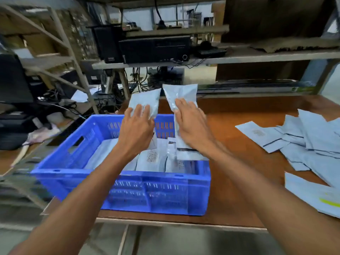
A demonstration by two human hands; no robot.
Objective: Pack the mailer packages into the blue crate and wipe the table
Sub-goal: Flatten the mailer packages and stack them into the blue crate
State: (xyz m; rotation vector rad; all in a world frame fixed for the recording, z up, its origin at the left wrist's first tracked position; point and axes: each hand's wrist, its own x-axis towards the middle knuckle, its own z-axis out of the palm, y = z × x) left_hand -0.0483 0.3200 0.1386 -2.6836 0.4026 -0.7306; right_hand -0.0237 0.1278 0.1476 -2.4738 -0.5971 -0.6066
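A blue crate (77,162) stands at the left end of the wooden table (239,162), with several pale grey mailers (152,160) lying inside it. My left hand (137,127) holds one grey mailer (145,100) upright above the crate's far wall. Beside it, my right hand (191,126) holds a second grey mailer (181,94), which stands upright over the crate's right part. The two mailers lean apart at the top. A loose pile of mailers (309,144) lies on the table to the right.
A metal shelf (257,56) behind the table carries black computer boxes (154,48) and cables. More mailers (312,196) lie near the table's right front edge. A cluttered desk with dark equipment (16,126) sits to the left of the crate.
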